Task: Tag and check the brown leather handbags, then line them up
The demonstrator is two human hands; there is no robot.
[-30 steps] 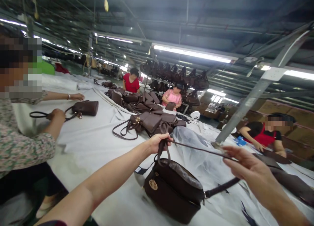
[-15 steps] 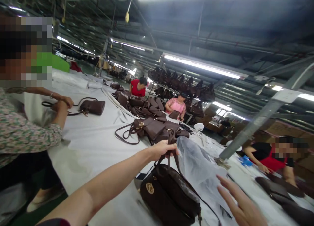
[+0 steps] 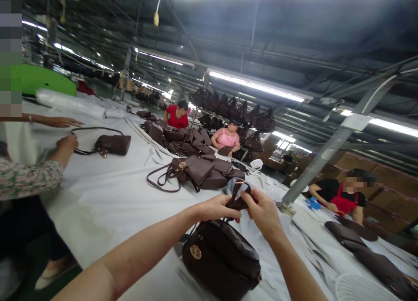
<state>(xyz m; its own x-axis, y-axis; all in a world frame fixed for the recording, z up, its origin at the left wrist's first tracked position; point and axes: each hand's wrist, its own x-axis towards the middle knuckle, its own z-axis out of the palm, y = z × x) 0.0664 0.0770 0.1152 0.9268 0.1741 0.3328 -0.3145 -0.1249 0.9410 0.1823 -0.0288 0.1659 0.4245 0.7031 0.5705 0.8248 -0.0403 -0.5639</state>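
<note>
A dark brown handbag with a round gold emblem rests on the pale cloth of the table, close in front of me. Above it, my left hand is closed round the gathered brown strap. My right hand pinches the same strap from the right, close beside my left fingers. Part of a clear plastic sheet shows behind the strap loop. Just beyond my hands lies a pile of brown bags with looped straps.
At the left, a person's hands are by another brown bag. Farther back are more piled bags and two people. On the right, a person in a red apron works near a slanted metal post and brown pieces.
My right hand has come in from the right and taken hold of the strap. The plastic sheet no longer spreads out beside the bag. At the left, the person's hands have moved apart.
</note>
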